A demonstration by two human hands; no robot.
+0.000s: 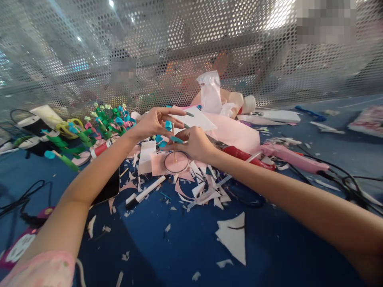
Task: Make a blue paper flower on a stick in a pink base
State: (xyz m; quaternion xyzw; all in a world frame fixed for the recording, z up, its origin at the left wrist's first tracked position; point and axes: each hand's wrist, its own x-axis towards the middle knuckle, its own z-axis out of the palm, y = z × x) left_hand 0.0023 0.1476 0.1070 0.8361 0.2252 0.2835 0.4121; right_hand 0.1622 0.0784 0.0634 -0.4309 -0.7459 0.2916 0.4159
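Note:
My left hand (154, 121) reaches in from the left with its long-nailed fingers stretched out and apart, close to a small blue paper flower (168, 126). Just below and to the right, my right hand (197, 144) has its fingers closed around a thin wooden stick (173, 132). The stick stands roughly upright over a piece of pink paper (158, 164) bearing a dark ring (164, 160). Whether the flower is fixed to the stick I cannot tell. More blue paper pieces (159, 139) lie beside the fingers. The right fingertips are partly hidden.
Several paper flowers on green stems (103, 123) stand at the left, by yellow-handled scissors (70, 127). A pink glue gun (295, 157) with a black cable lies right. A white marker (150, 188), phone (109, 189) and paper scraps (235, 237) cover the blue table (179, 255). Behind rises perforated metal (155, 52).

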